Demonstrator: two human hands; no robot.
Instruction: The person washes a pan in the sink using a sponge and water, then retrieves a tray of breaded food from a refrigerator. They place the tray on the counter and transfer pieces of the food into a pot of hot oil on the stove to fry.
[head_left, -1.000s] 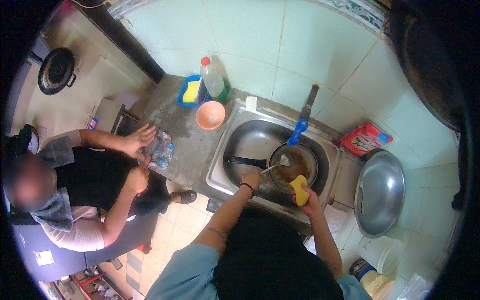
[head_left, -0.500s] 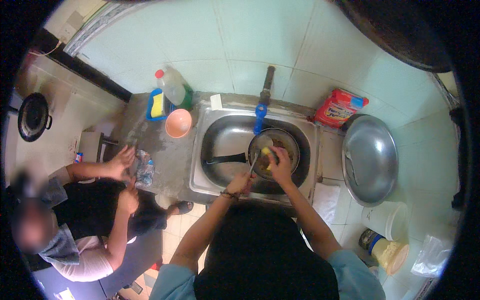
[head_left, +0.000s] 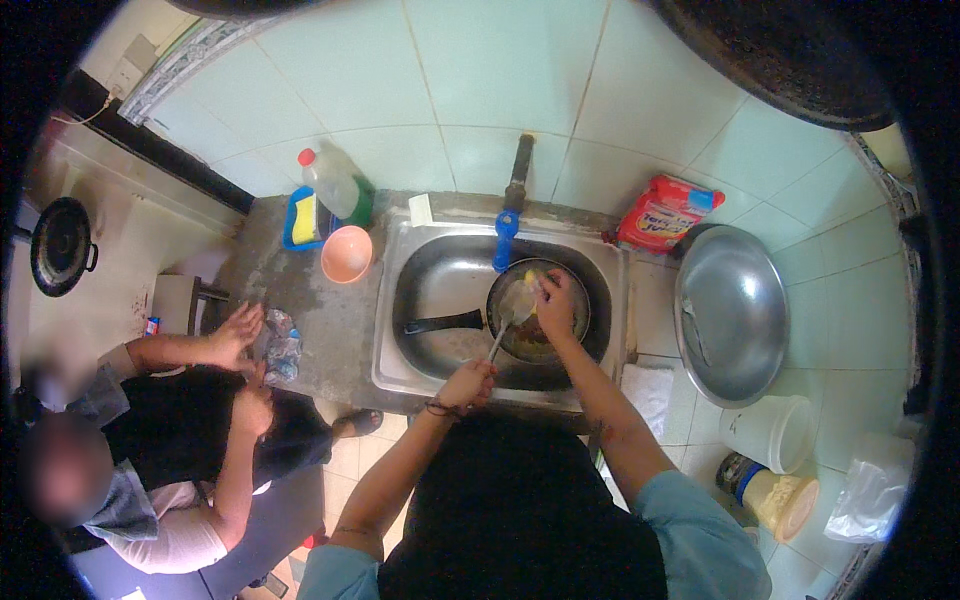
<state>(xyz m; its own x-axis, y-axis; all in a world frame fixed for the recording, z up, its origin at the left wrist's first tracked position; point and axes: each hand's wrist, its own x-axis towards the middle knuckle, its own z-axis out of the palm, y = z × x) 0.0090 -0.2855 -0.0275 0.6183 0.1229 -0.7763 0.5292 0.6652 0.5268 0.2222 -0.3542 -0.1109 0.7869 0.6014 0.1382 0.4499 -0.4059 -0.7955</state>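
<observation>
A black frying pan [head_left: 520, 340] with brown residue lies in a steel sink [head_left: 440, 270], its handle pointing left. My left hand [head_left: 468, 383] grips the handle end of a metal spatula [head_left: 512, 310] whose blade rests over the pan. My right hand [head_left: 555, 305] presses a yellow sponge [head_left: 532, 278] against the spatula blade, above the pan. A blue tap [head_left: 505, 238] hangs over the sink's back edge.
A second person [head_left: 180, 440] stands at the left, their hands on a plastic bag [head_left: 282, 343] on the counter. A pink bowl [head_left: 346, 254], a clear bottle [head_left: 332, 182], a red packet [head_left: 664, 212], a large steel lid [head_left: 732, 312] and a white bucket [head_left: 768, 432] surround the sink.
The view has shifted and centred on the sink. My right hand with the sponge moved from the pan's near rim up onto the spatula blade. The other person's hands stay at the bag.
</observation>
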